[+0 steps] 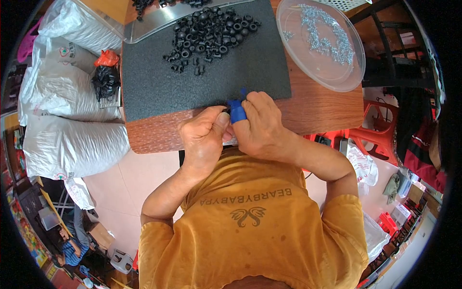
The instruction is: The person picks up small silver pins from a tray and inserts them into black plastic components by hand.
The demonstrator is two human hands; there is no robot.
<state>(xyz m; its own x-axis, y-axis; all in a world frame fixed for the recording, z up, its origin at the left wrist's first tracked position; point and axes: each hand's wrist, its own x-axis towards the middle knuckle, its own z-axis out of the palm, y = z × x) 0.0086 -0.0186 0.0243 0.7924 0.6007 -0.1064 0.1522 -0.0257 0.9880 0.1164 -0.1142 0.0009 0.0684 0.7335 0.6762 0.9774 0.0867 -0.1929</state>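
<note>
My left hand (204, 137) is at the table's front edge, thumb and fingers pinched on a small black plastic part (226, 111), mostly hidden by the fingertips. Close against it, my right hand (260, 123) is closed with its fingers curled. A blue wrap (237, 111) covers its thumb, which presses toward the black part. Whatever lies inside the right fingers is hidden. Beyond both hands, a pile of small black ring-like plastic parts (207, 36) lies on a dark grey mat (149, 91). Several pieces sit loose at the pile's near side.
A round clear plastic lid (310, 72) at the far right holds many tiny silvery pieces (329, 36). The wooden table (322, 113) extends under the mat. Large white sacks (72, 144) stack up on the left. Red plastic stools (380, 132) stand at the right.
</note>
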